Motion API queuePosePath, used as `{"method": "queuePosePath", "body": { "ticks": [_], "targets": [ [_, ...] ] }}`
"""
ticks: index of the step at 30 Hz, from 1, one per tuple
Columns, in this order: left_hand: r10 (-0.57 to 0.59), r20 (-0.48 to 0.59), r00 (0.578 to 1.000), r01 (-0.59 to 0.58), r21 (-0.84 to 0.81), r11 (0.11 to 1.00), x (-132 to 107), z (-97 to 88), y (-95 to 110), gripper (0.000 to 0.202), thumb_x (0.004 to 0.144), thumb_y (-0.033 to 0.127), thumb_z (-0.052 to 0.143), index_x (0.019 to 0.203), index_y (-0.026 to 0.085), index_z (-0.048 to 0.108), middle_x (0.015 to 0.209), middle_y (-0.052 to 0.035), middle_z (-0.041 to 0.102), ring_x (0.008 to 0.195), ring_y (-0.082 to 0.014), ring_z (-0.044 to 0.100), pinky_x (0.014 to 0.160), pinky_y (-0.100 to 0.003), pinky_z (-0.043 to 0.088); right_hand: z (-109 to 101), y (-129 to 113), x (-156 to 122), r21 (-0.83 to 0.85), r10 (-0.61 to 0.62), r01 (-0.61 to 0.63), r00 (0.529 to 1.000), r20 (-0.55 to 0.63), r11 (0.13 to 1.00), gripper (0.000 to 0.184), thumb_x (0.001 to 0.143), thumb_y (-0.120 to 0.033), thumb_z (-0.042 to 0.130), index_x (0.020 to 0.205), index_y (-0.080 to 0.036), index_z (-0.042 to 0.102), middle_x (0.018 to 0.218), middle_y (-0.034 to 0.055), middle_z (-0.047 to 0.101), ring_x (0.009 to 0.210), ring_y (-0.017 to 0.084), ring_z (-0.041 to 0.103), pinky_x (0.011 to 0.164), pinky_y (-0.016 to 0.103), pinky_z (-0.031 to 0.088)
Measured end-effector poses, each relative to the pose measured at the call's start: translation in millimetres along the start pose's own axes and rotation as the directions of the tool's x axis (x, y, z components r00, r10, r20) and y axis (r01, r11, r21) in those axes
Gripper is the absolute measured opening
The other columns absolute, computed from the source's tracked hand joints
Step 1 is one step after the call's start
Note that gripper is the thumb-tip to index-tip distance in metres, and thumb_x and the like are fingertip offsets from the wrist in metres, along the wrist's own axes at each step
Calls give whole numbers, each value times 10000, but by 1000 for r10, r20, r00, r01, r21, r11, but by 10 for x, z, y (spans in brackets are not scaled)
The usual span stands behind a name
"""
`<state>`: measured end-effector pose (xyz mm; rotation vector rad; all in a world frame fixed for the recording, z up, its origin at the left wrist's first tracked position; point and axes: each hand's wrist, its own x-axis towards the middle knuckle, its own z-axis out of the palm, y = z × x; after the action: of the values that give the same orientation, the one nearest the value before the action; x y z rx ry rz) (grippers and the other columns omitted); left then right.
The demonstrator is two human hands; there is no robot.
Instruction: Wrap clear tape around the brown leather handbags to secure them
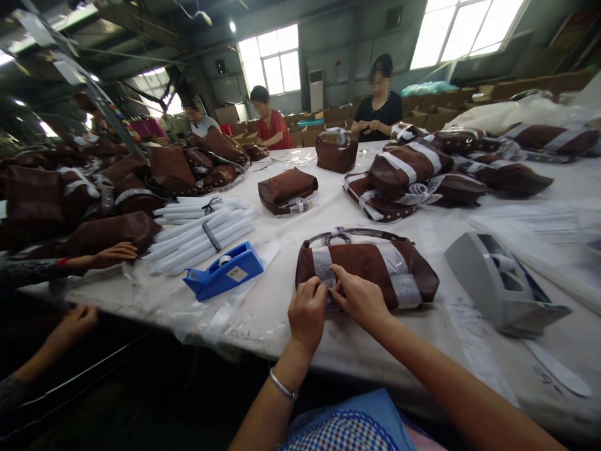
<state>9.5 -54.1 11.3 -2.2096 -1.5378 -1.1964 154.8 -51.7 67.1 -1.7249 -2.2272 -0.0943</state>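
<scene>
Brown bag [361,263] on the bench [267,316] nr front edge, pale wrap strips [393,269] across its face; L hand [306,308] grip pinched narrow at its lower L side, can't tell on what, R hand [359,295] fingers by the L strip, hold unclear. Uneven pull could wrinkle or tear wrap; grey dispenser [483,285] just R of bag might get knocked if R hand swings wide.

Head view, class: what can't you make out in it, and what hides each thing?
Head view: whether the left hand and right hand grip anything at the nearest brown bag; the hands themselves cover it.
Head view: any print on the label of the blue tape dispenser; too small.
Head view: the rest of the co-worker's upper sleeve; cut off by the left edge.
</scene>
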Motion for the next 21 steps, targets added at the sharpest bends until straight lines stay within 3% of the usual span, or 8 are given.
{"method": "queuePosePath", "body": {
  "ticks": [4, 7, 10, 13, 15, 17, 19, 21],
  "targets": [
    [122, 10, 992, -121, -56, 991, -78, -2, -63, 157, 933, 162, 592, 1061, 208, 671, 1066, -48, 730, 991, -220, 666, 906, -386, 544, -72, -9, 50, -27, 13, -12, 999, 47, 1000, 470, 898, -281, 634, 1342, -209, 496, 960, 47, 758, 839, 230, 725, 571, 284, 442],
    [163, 66, 984, -158, -83, 984, -172, -28, -92, 276, 950, 113, 531, 1191, 193, 640, 1173, -60, 725, 1095, -229, 670, 992, -441, 531, -99, -24, 119, -49, 19, -15, 996, 83, 999, 483, 885, -284, 653, 1338, -216, 500, 940, 56, 763, 820, 240, 733, 576, 284, 454],
    [179, 107, 978, -173, -64, 983, -232, -53, -92, 371, 948, 87, 494, 1294, 184, 589, 1292, -75, 674, 1187, -243, 639, 999, -445, 541, -76, -47, 175, -74, 38, -31, 995, 95, 997, 483, 896, -334, 654, 1339, -214, 505, 878, 55, 766, 761, 254, 735, 551, 285, 448],
    [159, 134, 978, -152, -61, 986, -223, -66, -72, 376, 955, 106, 491, 1309, 192, 582, 1304, -75, 667, 1175, -239, 648, 989, -432, 554, -81, 25, 120, -22, 5, -4, 1000, 30, 1000, 431, 912, -336, 644, 1311, -215, 537, 844, 36, 761, 748, 232, 728, 559, 275, 463],
    [151, 130, 980, -142, -73, 987, -204, -71, -57, 349, 964, 154, 505, 1300, 197, 593, 1298, -84, 669, 1155, -243, 658, 979, -430, 560, -166, 219, -15, 41, -29, 32, 996, -88, 999, 354, 933, -315, 617, 1275, -235, 572, 882, 26, 760, 790, 207, 724, 617, 266, 497],
    [162, 112, 980, -153, -85, 985, -196, -70, -56, 343, 969, 199, 522, 1304, 200, 596, 1299, -94, 666, 1147, -251, 661, 985, -431, 554, -347, 562, -233, 65, -2, 18, 972, -234, 998, 303, 960, -317, 571, 1252, -247, 602, 987, 43, 755, 888, 206, 717, 741, 289, 537],
    [178, 87, 980, -170, -85, 982, -200, -56, -75, 351, 969, 228, 536, 1314, 205, 592, 1301, -94, 666, 1137, -256, 666, 993, -428, 546, -607, 1022, -528, 26, 75, -70, 925, -373, 997, 315, 971, -353, 533, 1249, -235, 621, 1141, 77, 720, 1058, 240, 676, 928, 367, 526],
    [188, 72, 980, -182, -75, 980, -208, -35, -105, 353, 969, 250, 544, 1317, 206, 592, 1302, -87, 667, 1126, -259, 671, 996, -428, 540, -885, 1524, -866, -49, 171, -222, 855, -489, 974, 368, 954, -406, 526, 1238, -202, 642, 1308, 113, 636, 1261, 292, 555, 1102, 465, 415]
  ]
}}
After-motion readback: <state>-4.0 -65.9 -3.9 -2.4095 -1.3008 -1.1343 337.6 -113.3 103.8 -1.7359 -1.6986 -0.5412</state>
